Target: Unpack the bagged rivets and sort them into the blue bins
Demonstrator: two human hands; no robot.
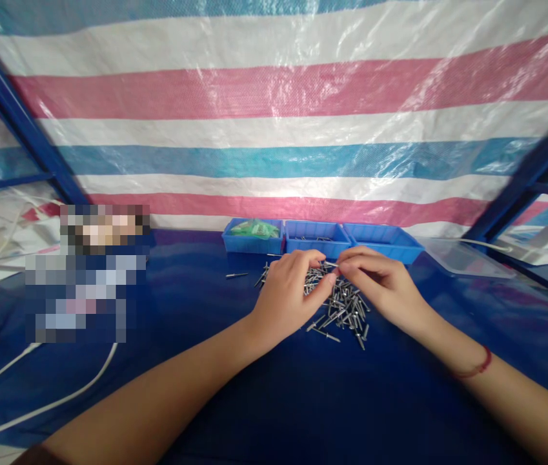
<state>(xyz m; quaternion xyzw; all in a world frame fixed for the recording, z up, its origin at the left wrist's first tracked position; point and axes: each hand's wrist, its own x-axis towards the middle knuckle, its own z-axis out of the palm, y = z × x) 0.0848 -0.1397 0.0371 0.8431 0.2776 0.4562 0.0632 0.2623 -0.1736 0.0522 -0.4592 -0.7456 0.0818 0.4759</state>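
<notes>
Head view — 2 hands point(283, 290), 1 rivet pile point(346, 309), 3 bins point(317, 245)

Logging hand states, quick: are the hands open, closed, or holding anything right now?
Left hand: grip open, over the blind rivet pile.
Right hand: grip closed, pinching a blind rivet.

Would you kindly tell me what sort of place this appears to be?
Probably a makeshift workbench for small parts: there is a pile of rivet-like metal pieces, three blue bins behind it, and a striped plastic sheet as backdrop.
</notes>
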